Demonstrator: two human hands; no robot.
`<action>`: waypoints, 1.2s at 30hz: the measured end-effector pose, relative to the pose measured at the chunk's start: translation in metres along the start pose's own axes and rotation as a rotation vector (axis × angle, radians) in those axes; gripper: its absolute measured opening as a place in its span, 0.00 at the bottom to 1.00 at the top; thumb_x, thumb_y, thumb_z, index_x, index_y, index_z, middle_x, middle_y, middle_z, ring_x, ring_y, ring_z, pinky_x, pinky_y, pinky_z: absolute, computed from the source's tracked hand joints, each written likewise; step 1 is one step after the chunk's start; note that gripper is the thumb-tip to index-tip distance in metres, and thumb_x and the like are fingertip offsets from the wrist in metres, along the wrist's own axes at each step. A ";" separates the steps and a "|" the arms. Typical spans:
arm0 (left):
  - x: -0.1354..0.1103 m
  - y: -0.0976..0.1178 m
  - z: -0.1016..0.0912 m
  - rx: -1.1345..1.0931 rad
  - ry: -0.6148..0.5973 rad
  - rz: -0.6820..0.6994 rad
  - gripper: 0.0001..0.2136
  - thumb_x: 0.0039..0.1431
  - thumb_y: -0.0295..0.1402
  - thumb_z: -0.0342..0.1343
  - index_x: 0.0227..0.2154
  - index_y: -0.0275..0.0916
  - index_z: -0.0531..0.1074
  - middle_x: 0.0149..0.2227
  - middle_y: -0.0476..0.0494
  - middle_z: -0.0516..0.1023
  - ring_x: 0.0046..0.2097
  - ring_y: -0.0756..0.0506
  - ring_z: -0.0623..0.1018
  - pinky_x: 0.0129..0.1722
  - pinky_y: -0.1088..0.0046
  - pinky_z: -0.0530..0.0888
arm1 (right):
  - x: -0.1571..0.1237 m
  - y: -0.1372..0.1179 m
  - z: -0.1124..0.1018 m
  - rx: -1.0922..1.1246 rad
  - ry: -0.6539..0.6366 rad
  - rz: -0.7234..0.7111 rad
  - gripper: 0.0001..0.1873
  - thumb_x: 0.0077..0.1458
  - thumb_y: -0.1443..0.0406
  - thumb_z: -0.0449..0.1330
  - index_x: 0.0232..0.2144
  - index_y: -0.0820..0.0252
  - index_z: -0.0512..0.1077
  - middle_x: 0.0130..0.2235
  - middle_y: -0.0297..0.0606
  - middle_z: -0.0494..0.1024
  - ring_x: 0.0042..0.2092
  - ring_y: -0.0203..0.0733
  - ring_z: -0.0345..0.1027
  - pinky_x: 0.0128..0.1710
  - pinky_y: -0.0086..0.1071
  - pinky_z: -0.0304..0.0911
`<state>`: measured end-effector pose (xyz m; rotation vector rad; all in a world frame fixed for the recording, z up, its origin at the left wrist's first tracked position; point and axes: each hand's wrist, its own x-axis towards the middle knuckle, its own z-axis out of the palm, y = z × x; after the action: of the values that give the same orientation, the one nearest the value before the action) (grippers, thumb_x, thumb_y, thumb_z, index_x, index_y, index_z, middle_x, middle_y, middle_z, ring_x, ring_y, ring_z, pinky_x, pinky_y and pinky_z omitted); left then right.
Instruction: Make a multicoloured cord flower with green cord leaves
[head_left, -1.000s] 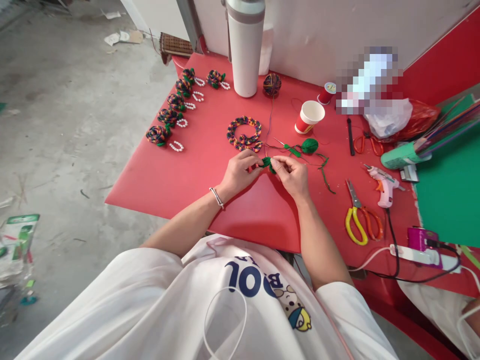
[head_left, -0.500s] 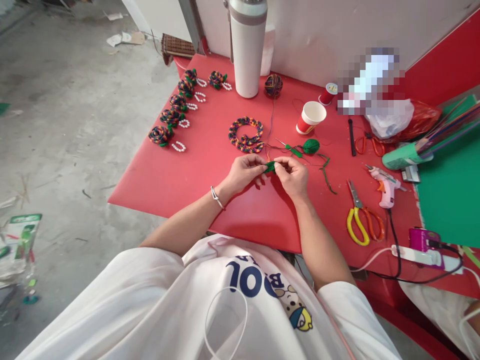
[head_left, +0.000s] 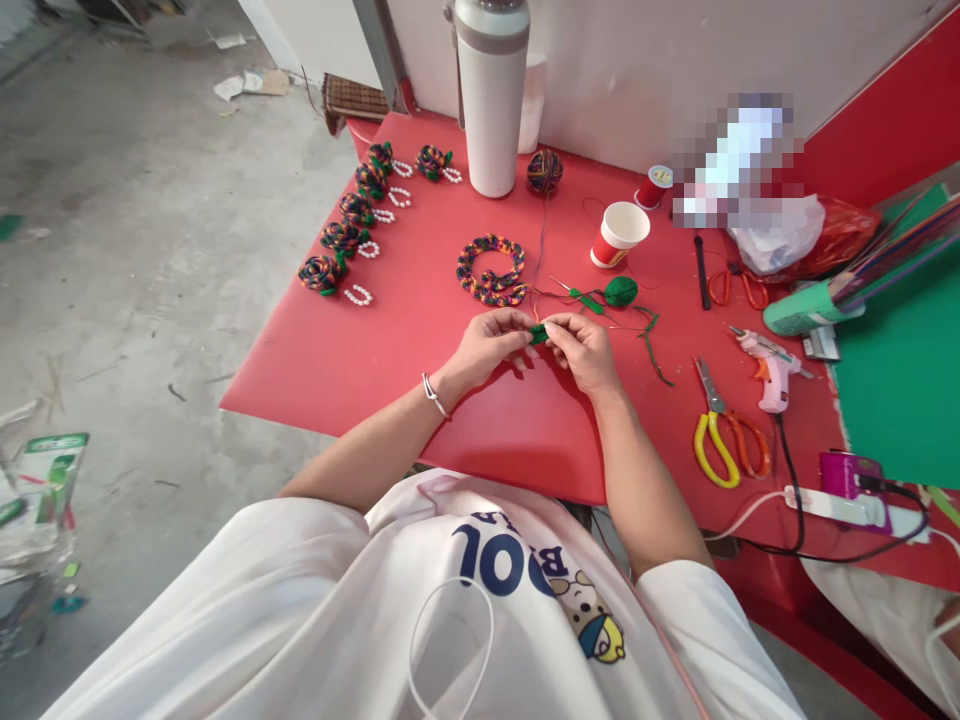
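Note:
Between my left hand [head_left: 491,345] and my right hand [head_left: 581,350] is a small green crocheted piece [head_left: 538,334], pinched from both sides by thumbs and fingers. My fingers cover much of it. Just beyond lies a coiled multicolored crocheted strip [head_left: 491,270], with yarn leading back to a multicolored yarn ball [head_left: 544,172]. A crochet hook with a green handle [head_left: 586,300] rests beside a green yarn ball [head_left: 621,291]. To the right, a loose green strand [head_left: 654,350] trails over the table.
Several crocheted roses [head_left: 343,238] with white bead loops [head_left: 368,250] line the left table edge. A white tumbler [head_left: 492,110] and paper cup [head_left: 619,235] stand behind. On the right are scissors [head_left: 716,400], a pink glue gun [head_left: 774,380], a thread spool [head_left: 655,187] and a power strip [head_left: 832,505].
My right fingers have shifted slightly left over the green crocheted piece. Both hands still grip it, and the objects on the table have stayed put.

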<state>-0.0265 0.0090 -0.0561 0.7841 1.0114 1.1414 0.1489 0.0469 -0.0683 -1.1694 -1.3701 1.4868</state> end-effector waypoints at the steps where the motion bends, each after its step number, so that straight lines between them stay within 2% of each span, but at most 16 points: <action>1: 0.000 0.000 0.000 -0.007 -0.012 -0.016 0.20 0.46 0.37 0.74 0.38 0.34 0.75 0.26 0.46 0.81 0.23 0.45 0.82 0.20 0.71 0.79 | 0.000 -0.001 0.000 0.001 -0.003 -0.002 0.26 0.48 0.42 0.72 0.35 0.56 0.80 0.25 0.29 0.75 0.22 0.31 0.60 0.18 0.26 0.54; 4: 0.001 -0.001 0.001 0.006 -0.013 -0.040 0.21 0.45 0.40 0.75 0.36 0.34 0.74 0.25 0.44 0.81 0.23 0.44 0.82 0.20 0.72 0.78 | 0.000 -0.002 0.001 0.014 -0.011 -0.009 0.27 0.48 0.42 0.72 0.37 0.56 0.81 0.25 0.29 0.75 0.22 0.31 0.60 0.18 0.26 0.54; 8: 0.004 -0.002 0.001 0.010 0.058 -0.054 0.20 0.46 0.40 0.76 0.33 0.35 0.72 0.23 0.45 0.81 0.21 0.46 0.80 0.19 0.74 0.77 | 0.002 0.000 0.002 0.060 0.049 -0.036 0.30 0.52 0.40 0.68 0.46 0.54 0.81 0.28 0.31 0.78 0.24 0.32 0.62 0.18 0.27 0.53; 12: 0.005 -0.003 0.001 -0.013 0.129 -0.045 0.20 0.47 0.40 0.75 0.33 0.36 0.71 0.24 0.47 0.81 0.21 0.47 0.80 0.17 0.75 0.75 | 0.004 0.003 -0.001 0.032 0.152 -0.110 0.25 0.53 0.45 0.69 0.45 0.54 0.81 0.29 0.31 0.78 0.27 0.34 0.65 0.23 0.28 0.60; 17: 0.002 -0.004 0.003 0.060 0.097 -0.007 0.21 0.47 0.42 0.76 0.35 0.37 0.72 0.21 0.49 0.78 0.19 0.47 0.79 0.17 0.75 0.74 | 0.001 0.002 -0.002 -0.112 0.057 -0.194 0.20 0.55 0.50 0.69 0.44 0.54 0.83 0.29 0.30 0.77 0.31 0.36 0.68 0.33 0.31 0.67; 20: 0.000 -0.004 0.004 0.137 0.085 0.002 0.19 0.49 0.42 0.74 0.35 0.36 0.74 0.19 0.48 0.78 0.19 0.47 0.78 0.18 0.75 0.74 | -0.001 0.001 -0.001 -0.202 0.006 -0.215 0.16 0.56 0.52 0.69 0.40 0.56 0.83 0.29 0.31 0.79 0.30 0.36 0.68 0.33 0.32 0.66; 22: 0.000 -0.004 0.003 0.187 0.110 -0.005 0.16 0.51 0.40 0.72 0.34 0.36 0.75 0.19 0.48 0.77 0.18 0.48 0.76 0.18 0.75 0.71 | 0.000 0.001 -0.004 -0.194 0.012 -0.201 0.18 0.58 0.50 0.66 0.40 0.57 0.83 0.29 0.33 0.80 0.29 0.36 0.69 0.32 0.32 0.65; 25: 0.002 -0.002 -0.003 0.358 0.227 0.043 0.08 0.54 0.36 0.67 0.31 0.37 0.76 0.20 0.50 0.76 0.18 0.51 0.71 0.18 0.76 0.65 | 0.003 0.000 -0.014 -0.244 0.160 -0.234 0.20 0.63 0.49 0.62 0.42 0.57 0.83 0.30 0.34 0.81 0.31 0.38 0.71 0.34 0.33 0.68; 27: 0.004 0.000 -0.007 0.556 0.307 0.131 0.05 0.54 0.33 0.65 0.26 0.37 0.76 0.21 0.50 0.76 0.21 0.51 0.71 0.21 0.76 0.65 | 0.005 0.000 -0.023 -0.395 0.263 -0.286 0.15 0.63 0.53 0.62 0.38 0.57 0.83 0.31 0.36 0.82 0.33 0.40 0.73 0.38 0.35 0.70; 28: 0.005 0.001 -0.009 0.655 0.331 0.166 0.06 0.54 0.32 0.64 0.25 0.37 0.76 0.22 0.50 0.77 0.24 0.51 0.72 0.24 0.75 0.66 | 0.006 0.000 -0.027 -0.485 0.276 -0.300 0.12 0.62 0.56 0.63 0.35 0.57 0.83 0.32 0.36 0.83 0.33 0.41 0.73 0.38 0.36 0.70; 30: 0.005 0.002 -0.011 0.819 0.347 0.193 0.07 0.54 0.32 0.64 0.23 0.38 0.77 0.22 0.50 0.77 0.28 0.49 0.74 0.29 0.74 0.67 | 0.006 0.001 -0.031 -0.632 0.206 -0.298 0.07 0.58 0.62 0.66 0.37 0.57 0.84 0.34 0.37 0.84 0.33 0.41 0.73 0.38 0.36 0.69; 34: 0.005 0.001 -0.011 0.982 0.330 0.179 0.07 0.55 0.35 0.64 0.26 0.38 0.79 0.22 0.51 0.75 0.28 0.49 0.72 0.32 0.72 0.67 | 0.001 -0.001 -0.026 -0.792 0.043 -0.302 0.18 0.58 0.65 0.68 0.51 0.53 0.83 0.38 0.37 0.85 0.37 0.43 0.77 0.39 0.35 0.67; 36: 0.006 -0.001 -0.011 1.015 0.308 0.190 0.06 0.55 0.35 0.64 0.30 0.38 0.81 0.21 0.52 0.73 0.27 0.49 0.71 0.31 0.72 0.65 | -0.002 -0.003 -0.022 -0.864 0.012 -0.309 0.18 0.59 0.65 0.68 0.51 0.51 0.83 0.38 0.37 0.85 0.39 0.44 0.77 0.39 0.35 0.66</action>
<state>-0.0362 0.0146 -0.0622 1.5511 1.8480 0.8736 0.1701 0.0511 -0.0651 -1.3603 -2.1624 0.6505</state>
